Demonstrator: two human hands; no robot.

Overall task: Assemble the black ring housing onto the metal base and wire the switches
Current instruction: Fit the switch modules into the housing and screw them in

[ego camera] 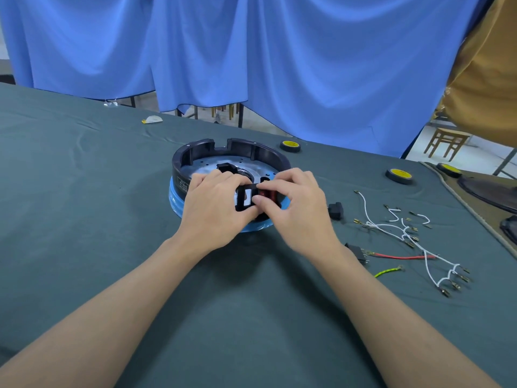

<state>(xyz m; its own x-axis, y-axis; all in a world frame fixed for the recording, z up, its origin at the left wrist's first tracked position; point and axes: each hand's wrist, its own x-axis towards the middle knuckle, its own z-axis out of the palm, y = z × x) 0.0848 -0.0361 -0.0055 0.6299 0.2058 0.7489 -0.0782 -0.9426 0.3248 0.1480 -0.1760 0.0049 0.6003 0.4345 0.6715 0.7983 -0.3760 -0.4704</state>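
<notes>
The black ring housing sits on the round metal base, whose blue-filmed rim shows at the near left. In front of the ring's near wall, my left hand grips a black switch bracket with rectangular openings. My right hand pinches a red rocker switch against the bracket's right opening. Loose white wires with terminals, a red wire and a green-yellow wire lie to the right.
Two small black switch parts lie right of the base. Three black-and-yellow tape rolls lie at the back right. A dark mat covers the right edge. A blue curtain hangs behind the table.
</notes>
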